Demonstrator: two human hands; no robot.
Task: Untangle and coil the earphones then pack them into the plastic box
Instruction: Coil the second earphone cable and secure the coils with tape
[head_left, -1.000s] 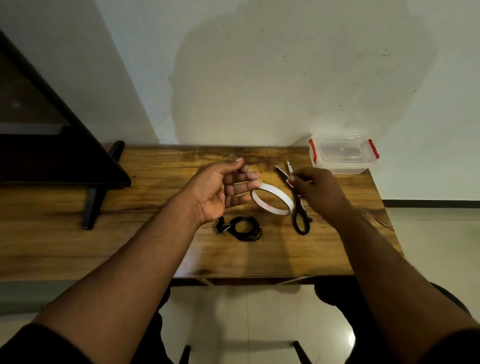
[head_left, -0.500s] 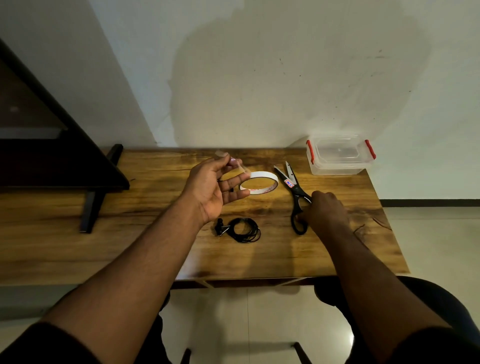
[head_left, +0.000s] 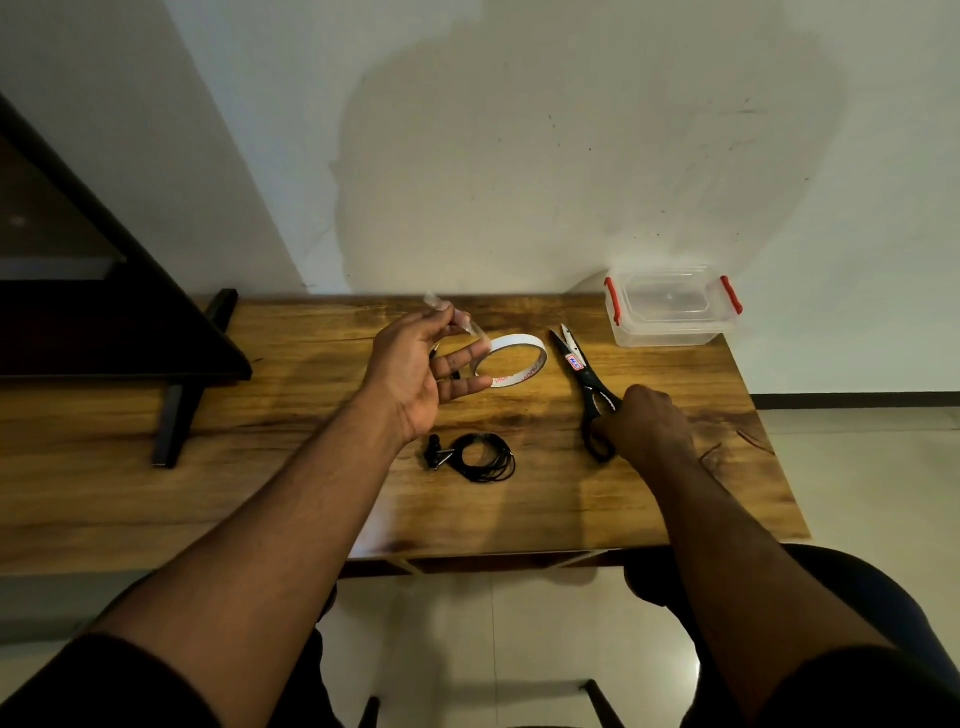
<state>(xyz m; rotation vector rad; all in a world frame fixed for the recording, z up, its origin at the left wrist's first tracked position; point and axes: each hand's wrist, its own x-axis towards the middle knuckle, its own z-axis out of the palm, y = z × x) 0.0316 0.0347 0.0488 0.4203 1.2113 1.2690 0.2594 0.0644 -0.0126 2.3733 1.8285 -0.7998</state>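
Observation:
The black earphones (head_left: 480, 457) lie coiled on the wooden table (head_left: 311, 467), their plug and buds at the coil's left. My left hand (head_left: 421, 374) is raised above and behind them, thumb and forefinger pinching a clear strip of tape (head_left: 457, 325) that leads to the white tape roll (head_left: 511, 361), which rests against my fingertips. My right hand (head_left: 647, 431) rests on the handles of the black scissors (head_left: 584, 382), which lie on the table with blades pointing away. The clear plastic box (head_left: 672, 312) with red clips stands closed at the far right corner.
A dark slanted stand (head_left: 104, 312) with a black foot occupies the table's left side. The wall runs right behind the table. The table's right edge lies just beyond the box and scissors. A stool and tiled floor show below.
My right hand left the tape end and dropped onto the scissors' handles. The left hand rose a little and took the tape strip, with the roll swinging up toward the far side.

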